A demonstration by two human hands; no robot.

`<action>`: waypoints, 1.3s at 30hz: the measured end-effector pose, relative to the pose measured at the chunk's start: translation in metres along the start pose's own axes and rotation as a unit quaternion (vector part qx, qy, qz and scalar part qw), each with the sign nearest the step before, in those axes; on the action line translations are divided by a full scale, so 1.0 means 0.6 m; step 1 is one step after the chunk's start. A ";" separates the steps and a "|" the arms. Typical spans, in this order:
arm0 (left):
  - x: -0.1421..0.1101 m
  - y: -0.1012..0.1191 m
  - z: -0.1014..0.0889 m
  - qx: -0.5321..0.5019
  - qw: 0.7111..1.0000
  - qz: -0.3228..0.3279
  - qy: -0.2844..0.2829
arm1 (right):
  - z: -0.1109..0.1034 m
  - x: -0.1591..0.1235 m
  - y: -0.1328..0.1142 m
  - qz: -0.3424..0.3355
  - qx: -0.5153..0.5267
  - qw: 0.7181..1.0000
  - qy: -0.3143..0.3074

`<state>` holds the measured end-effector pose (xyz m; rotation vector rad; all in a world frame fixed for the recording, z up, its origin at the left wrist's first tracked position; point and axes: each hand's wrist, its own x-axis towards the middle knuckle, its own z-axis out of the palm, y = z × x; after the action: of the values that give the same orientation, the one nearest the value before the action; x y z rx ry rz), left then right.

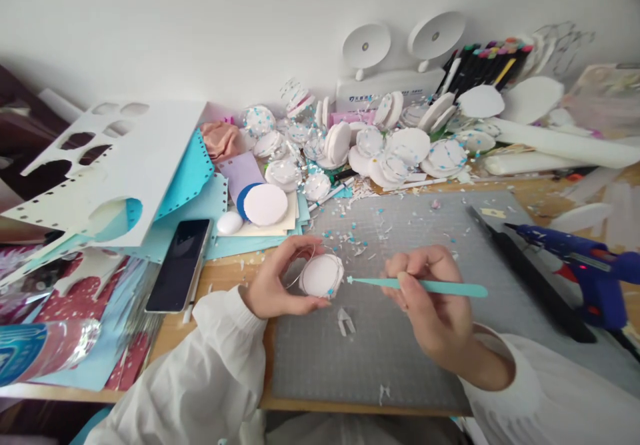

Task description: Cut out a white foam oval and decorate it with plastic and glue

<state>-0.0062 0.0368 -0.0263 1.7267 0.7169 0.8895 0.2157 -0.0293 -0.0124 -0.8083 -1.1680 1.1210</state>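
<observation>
My left hand grips a small white disc by its edges, thumb below and fingers above. Thin wire loops around the disc, and a few tiny blue bits sit on its lower rim. In my right hand are mint-green tweezers, pinched between thumb and fingers and pointing left. At their tip is a tiny pale star-shaped piece, just right of the disc and apart from it. Both hands are above a grey cutting mat.
Many finished-looking white discs with blue bits are heaped along the wall. A blue glue gun and a long black tool lie at right. A phone, paper sheets and a plastic bottle occupy the left. Paper scraps dot the mat.
</observation>
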 end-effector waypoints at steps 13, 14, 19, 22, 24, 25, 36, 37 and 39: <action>0.001 0.002 0.003 0.035 0.999 0.025 0.011 | 0.003 -0.004 0.003 -0.007 -0.057 0.998 -0.038; 0.000 0.001 0.003 0.043 0.999 0.029 0.012 | 0.003 -0.004 0.004 -0.009 -0.060 0.997 -0.041; -0.006 -0.001 0.004 0.109 0.993 0.051 0.022 | 0.000 -0.009 0.005 -0.018 -0.090 0.995 -0.049; -0.009 0.000 0.005 0.137 0.988 0.061 0.028 | 0.000 -0.010 0.007 -0.020 -0.106 0.993 -0.049; -0.009 0.001 0.006 0.154 0.985 0.073 0.035 | 0.000 -0.010 0.008 -0.028 -0.113 0.992 -0.052; -0.009 0.003 0.007 0.163 0.983 0.079 0.038 | 0.000 -0.009 0.008 -0.032 -0.116 0.991 -0.053; -0.004 0.018 0.011 0.217 0.969 0.111 0.046 | 0.003 -0.008 0.010 -0.046 -0.136 0.987 -0.067; -0.004 0.018 0.011 0.220 0.968 0.111 0.046 | 0.003 -0.008 0.010 -0.051 -0.137 0.987 -0.068; -0.005 0.018 0.011 0.227 0.967 0.109 0.047 | 0.003 -0.007 0.010 -0.063 -0.137 0.985 -0.079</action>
<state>-0.0017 0.0279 -0.0182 2.2147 0.8534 1.0182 0.2128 -0.0317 -0.0186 -0.8523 -1.5101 0.9442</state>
